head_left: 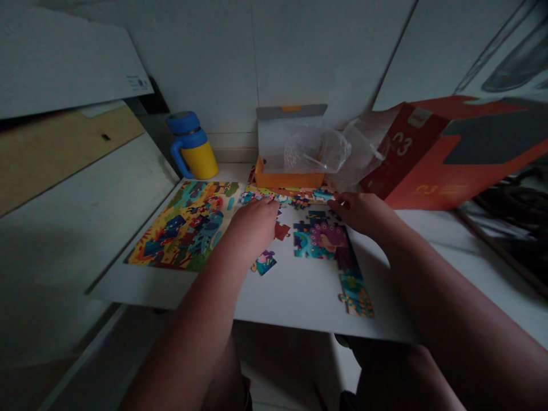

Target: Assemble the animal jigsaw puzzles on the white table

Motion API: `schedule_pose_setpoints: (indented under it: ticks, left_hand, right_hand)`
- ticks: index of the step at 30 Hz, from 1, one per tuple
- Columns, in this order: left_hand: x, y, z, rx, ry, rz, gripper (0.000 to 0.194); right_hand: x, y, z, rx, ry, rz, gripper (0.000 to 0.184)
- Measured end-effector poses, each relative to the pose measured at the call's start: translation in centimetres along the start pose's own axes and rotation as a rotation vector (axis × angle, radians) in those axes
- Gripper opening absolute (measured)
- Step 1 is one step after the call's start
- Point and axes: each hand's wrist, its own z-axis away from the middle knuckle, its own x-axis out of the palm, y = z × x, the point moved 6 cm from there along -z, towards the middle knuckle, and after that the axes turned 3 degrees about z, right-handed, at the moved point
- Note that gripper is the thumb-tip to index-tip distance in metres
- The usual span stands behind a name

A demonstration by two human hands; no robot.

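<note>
My left hand reaches over loose puzzle pieces on the white table, its back to me and its fingertips hidden. Just right of it lies a red puzzle piece, and nearer to me a blue and purple piece. My right hand is curled, with thumb and finger together at the upper right corner of a joined puzzle section. What lies between those fingertips is too small to make out. From this section a strip of joined pieces runs down toward me. More pieces lie between my hands.
A colourful picture sheet lies on the left. At the back stand a blue and yellow mug and an open orange box with clear plastic wrapping. A large red box stands at right. The table's front edge is near my legs.
</note>
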Motion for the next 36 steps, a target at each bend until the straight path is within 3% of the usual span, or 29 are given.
schedule_pose_setpoints:
  ticks: [5, 11, 17, 23, 28, 30, 33, 36]
  left_hand:
    - [1.7, -0.8, -5.7, 0.017, -0.040, -0.022, 0.044]
    - [4.1, -2.5, -8.0, 0.002, -0.048, 0.011, 0.039]
    - [4.7, -4.3, -8.7, -0.038, -0.047, 0.082, 0.049]
    - [4.0, -5.0, -8.7, -0.072, 0.011, 0.167, 0.052]
    - [2.8, -5.3, -7.8, -0.080, 0.160, 0.420, 0.012]
    - [2.4, -5.3, -7.4, -0.093, 0.194, 0.548, 0.011]
    - [2.5, -4.3, -6.9, -0.117, 0.128, 0.805, 0.017]
    - [3.1, -1.7, -6.1, -0.081, -0.052, 1.089, 0.021]
  right_hand:
    - [0.0, -0.1, -0.2, 0.014, -0.027, 0.007, 0.049]
    - [-0.3, -0.4, -0.3, 0.004, -0.038, 0.007, 0.046]
    - [-0.7, -0.7, -0.1, 0.003, -0.029, -0.003, 0.042]
    - [-0.8, -1.0, 0.1, -0.012, -0.038, -0.015, 0.042]
    - [-0.7, -0.9, 0.0, -0.017, -0.032, -0.010, 0.042]
    - [-0.6, -0.9, 0.0, -0.027, -0.023, -0.006, 0.041]
    - [-0.5, -0.9, 0.0, -0.026, -0.013, 0.003, 0.041]
    - [-0.5, -0.8, 0.0, -0.028, -0.003, -0.009, 0.040]
